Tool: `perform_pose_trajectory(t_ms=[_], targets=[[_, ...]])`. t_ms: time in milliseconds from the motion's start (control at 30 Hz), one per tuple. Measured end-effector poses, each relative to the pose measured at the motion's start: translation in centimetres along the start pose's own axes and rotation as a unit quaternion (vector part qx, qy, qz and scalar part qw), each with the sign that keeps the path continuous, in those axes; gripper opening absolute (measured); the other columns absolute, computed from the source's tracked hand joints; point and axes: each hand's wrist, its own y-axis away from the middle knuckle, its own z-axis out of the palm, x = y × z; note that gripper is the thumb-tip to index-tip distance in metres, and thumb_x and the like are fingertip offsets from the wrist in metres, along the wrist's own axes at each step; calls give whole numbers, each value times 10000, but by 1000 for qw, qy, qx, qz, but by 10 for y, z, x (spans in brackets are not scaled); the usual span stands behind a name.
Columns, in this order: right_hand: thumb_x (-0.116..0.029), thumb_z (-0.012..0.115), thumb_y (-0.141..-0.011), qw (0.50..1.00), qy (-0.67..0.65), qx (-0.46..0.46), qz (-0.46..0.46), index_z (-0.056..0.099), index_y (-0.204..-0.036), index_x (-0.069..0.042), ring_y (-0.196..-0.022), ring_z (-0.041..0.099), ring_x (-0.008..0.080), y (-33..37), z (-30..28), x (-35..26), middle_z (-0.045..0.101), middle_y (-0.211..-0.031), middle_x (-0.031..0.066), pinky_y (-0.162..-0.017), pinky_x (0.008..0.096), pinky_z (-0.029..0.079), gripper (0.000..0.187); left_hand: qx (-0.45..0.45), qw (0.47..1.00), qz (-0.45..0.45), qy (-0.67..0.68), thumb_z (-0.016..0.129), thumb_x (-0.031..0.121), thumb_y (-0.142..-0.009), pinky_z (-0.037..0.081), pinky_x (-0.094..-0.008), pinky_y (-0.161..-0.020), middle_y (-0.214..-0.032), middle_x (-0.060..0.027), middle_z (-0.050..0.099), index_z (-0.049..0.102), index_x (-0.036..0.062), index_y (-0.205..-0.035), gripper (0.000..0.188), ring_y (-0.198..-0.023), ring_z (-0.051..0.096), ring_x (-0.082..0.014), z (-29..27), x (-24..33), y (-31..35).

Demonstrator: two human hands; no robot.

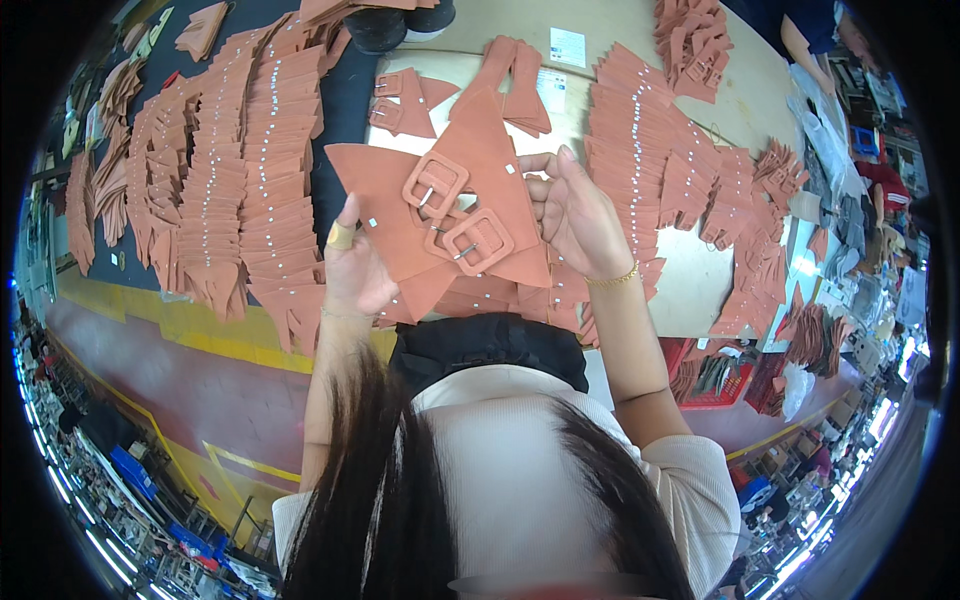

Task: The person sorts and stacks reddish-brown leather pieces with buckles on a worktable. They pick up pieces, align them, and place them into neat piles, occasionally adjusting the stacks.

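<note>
A small stack of terracotta leather pieces (400,210) is held up in front of my waist, fanned out in points. On it lie square covered buckles, one upper buckle (436,184) and one lower buckle (477,241), with another partly hidden between them. My left hand (354,270) grips the stack at its left edge, thumb up and wrapped with a tan strip. At the right edge, my right hand (580,215) has its fingers curled against the leather, with the thumb raised. Small white stickers mark the pieces.
Long overlapping rows of similar leather pieces lie left (275,180) and right (635,130) on the table. Beyond my hands are two buckled pieces (400,103), a folded strap piece (500,85) and a paper slip (567,47). A red crate (722,385) stands lower right.
</note>
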Motion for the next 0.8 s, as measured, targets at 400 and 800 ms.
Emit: perform_pose_trajectory(t_ms=[400,800], targets=[[-167,474,-996,997,71,22,-29,536,-1169,-16,-988,592,118,4,-1,0,597,-1127,50,-861,301,497,238,-51,996,-30,66,329,747,-863,247,-553,-1113,-1517,-171,260,185,48,-1489,950,-1374,306,-364,11,0,4],[-123,453,-994,994,91,38,-40,531,-1167,-2,-964,593,101,5,3,-5,618,-1074,72,-828,263,499,225,-26,998,-20,47,339,742,-864,258,-562,-1105,-1514,-157,269,185,64,-1491,937,-1369,313,-369,16,-1,3]])
